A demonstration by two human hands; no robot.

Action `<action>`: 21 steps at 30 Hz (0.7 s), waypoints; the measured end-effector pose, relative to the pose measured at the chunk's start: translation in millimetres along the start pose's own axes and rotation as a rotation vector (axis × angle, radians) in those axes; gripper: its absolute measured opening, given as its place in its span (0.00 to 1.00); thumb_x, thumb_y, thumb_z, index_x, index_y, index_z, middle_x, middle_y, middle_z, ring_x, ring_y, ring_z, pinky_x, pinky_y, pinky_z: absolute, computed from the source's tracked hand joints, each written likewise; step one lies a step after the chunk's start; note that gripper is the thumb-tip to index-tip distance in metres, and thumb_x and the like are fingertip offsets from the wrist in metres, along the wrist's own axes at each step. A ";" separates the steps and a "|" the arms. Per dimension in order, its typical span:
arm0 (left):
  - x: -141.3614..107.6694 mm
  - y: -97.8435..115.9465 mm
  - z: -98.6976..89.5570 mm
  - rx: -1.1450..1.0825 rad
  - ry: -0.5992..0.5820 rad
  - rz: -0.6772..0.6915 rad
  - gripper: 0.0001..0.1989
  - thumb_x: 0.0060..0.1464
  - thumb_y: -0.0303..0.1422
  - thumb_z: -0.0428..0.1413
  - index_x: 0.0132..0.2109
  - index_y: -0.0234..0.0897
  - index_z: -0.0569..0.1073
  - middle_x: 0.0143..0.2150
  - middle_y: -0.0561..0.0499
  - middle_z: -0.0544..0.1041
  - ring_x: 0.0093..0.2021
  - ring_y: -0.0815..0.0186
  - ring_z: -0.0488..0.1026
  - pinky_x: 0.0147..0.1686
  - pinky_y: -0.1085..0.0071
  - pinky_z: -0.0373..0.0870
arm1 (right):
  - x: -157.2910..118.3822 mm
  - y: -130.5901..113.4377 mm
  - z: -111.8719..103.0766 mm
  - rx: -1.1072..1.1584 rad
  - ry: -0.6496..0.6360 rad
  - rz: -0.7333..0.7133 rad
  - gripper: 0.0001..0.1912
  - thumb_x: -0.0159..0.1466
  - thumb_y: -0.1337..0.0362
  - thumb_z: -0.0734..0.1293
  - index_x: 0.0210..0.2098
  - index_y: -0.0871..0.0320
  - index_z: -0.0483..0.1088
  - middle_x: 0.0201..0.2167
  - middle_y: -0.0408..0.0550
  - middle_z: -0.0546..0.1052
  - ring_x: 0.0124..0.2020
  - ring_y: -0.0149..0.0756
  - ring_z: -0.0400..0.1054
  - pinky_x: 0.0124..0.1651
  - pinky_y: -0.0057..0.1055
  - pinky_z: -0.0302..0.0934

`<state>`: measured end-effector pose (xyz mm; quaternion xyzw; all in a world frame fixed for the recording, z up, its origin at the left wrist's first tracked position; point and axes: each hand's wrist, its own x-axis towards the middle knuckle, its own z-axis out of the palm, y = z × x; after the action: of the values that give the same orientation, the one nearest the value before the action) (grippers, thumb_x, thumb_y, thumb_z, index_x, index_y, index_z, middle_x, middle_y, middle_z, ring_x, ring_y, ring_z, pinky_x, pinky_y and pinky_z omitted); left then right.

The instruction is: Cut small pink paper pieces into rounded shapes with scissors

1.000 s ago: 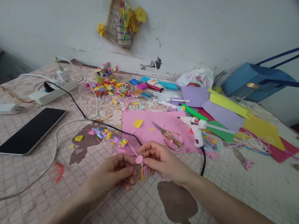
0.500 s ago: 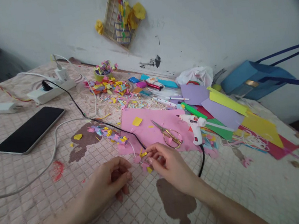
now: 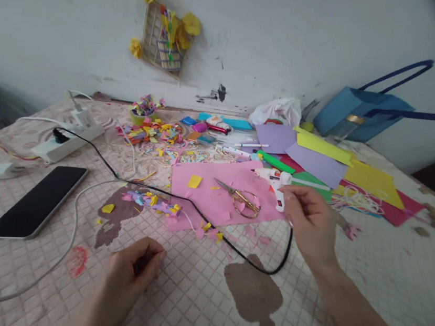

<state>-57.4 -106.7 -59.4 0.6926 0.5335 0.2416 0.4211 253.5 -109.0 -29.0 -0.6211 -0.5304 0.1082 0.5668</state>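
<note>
My right hand [image 3: 309,220] is over the right edge of the pink paper sheet [image 3: 206,196], its fingers closed around the handle of the white glue gun [image 3: 272,177]. The gun's black cord [image 3: 262,268] loops across the bedspread in front of it. My left hand [image 3: 135,268] rests on the quilted cover with the fingers curled in and nothing visible in them. Between the hands lie small pink and yellow paper pieces on a thin white stick [image 3: 202,231]. Gold-handled scissors [image 3: 242,202] lie on the pink sheet just left of my right hand.
A black phone [image 3: 35,201] and a white power strip [image 3: 66,142] with cables lie at the left. A heap of paper scraps [image 3: 154,131] sits behind, coloured sheets [image 3: 319,155] and a blue bag [image 3: 358,114] at the right. A stick-and-flower ornament [image 3: 164,37] hangs on the wall.
Both hands let go of the small pink paper piece, which now lies on the cover. My right hand moved right to the glue gun; my left drew back toward me.
</note>
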 end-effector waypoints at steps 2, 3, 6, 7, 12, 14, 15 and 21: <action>0.1 -4.7 -5.3 0.034 0.015 -0.006 0.12 0.55 0.40 0.49 0.30 0.37 0.68 0.19 0.58 0.62 0.20 0.70 0.60 0.19 0.76 0.58 | -3.9 0.1 1.6 0.004 -0.008 0.006 0.07 0.63 0.63 0.62 0.36 0.59 0.70 0.23 0.41 0.67 0.19 0.26 0.56 0.21 0.23 0.51; 0.8 -6.4 -8.5 0.058 0.032 -0.007 0.12 0.55 0.41 0.49 0.31 0.37 0.68 0.19 0.58 0.63 0.20 0.70 0.61 0.19 0.76 0.58 | -6.9 -0.4 3.9 0.001 -0.054 0.004 0.07 0.64 0.64 0.62 0.35 0.59 0.70 0.21 0.40 0.67 0.18 0.26 0.55 0.20 0.23 0.51; 5.9 -7.9 -17.9 0.136 0.103 0.021 0.12 0.55 0.41 0.49 0.30 0.38 0.67 0.20 0.57 0.64 0.20 0.70 0.62 0.19 0.76 0.59 | -17.3 -1.5 13.3 -0.048 -0.204 -0.063 0.07 0.64 0.65 0.61 0.32 0.59 0.70 0.18 0.38 0.65 0.16 0.26 0.55 0.19 0.22 0.50; 8.5 -7.4 -20.5 0.165 0.139 0.042 0.12 0.55 0.40 0.49 0.30 0.38 0.67 0.20 0.57 0.65 0.20 0.70 0.63 0.19 0.76 0.60 | -20.2 -1.4 16.2 -0.067 -0.244 -0.102 0.07 0.63 0.66 0.61 0.33 0.59 0.70 0.17 0.38 0.66 0.16 0.26 0.56 0.19 0.22 0.51; 25.8 -1.0 -26.6 0.266 0.274 0.220 0.07 0.56 0.35 0.51 0.31 0.38 0.67 0.22 0.57 0.67 0.21 0.71 0.64 0.21 0.76 0.60 | -25.7 3.8 21.5 -0.124 -0.298 -0.228 0.06 0.62 0.69 0.62 0.36 0.59 0.70 0.21 0.41 0.73 0.18 0.28 0.64 0.22 0.23 0.58; 34.0 3.3 -28.0 0.295 0.290 0.344 0.06 0.56 0.32 0.51 0.31 0.38 0.66 0.21 0.58 0.66 0.20 0.72 0.63 0.21 0.77 0.59 | -23.6 6.8 20.0 -0.151 -0.280 -0.249 0.06 0.62 0.69 0.62 0.36 0.58 0.70 0.23 0.42 0.75 0.20 0.29 0.67 0.23 0.23 0.59; 38.5 5.9 -28.9 0.311 0.295 0.415 0.07 0.56 0.31 0.50 0.30 0.38 0.66 0.21 0.58 0.65 0.19 0.72 0.62 0.21 0.77 0.59 | -22.2 8.3 19.0 -0.169 -0.268 -0.259 0.06 0.62 0.69 0.62 0.36 0.58 0.70 0.25 0.43 0.76 0.21 0.29 0.68 0.24 0.22 0.60; 60.6 15.9 -30.8 0.335 0.342 0.660 0.13 0.57 0.27 0.47 0.24 0.37 0.63 0.17 0.58 0.62 0.16 0.74 0.60 0.17 0.77 0.55 | -15.9 15.1 15.2 -0.255 -0.251 -0.271 0.07 0.63 0.68 0.61 0.37 0.57 0.70 0.23 0.41 0.76 0.17 0.28 0.65 0.21 0.23 0.57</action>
<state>-53.9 -40.8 -36.7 0.8355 0.3767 0.3854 0.1076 243.8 -109.4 -53.9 -0.5924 -0.6847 0.0394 0.4226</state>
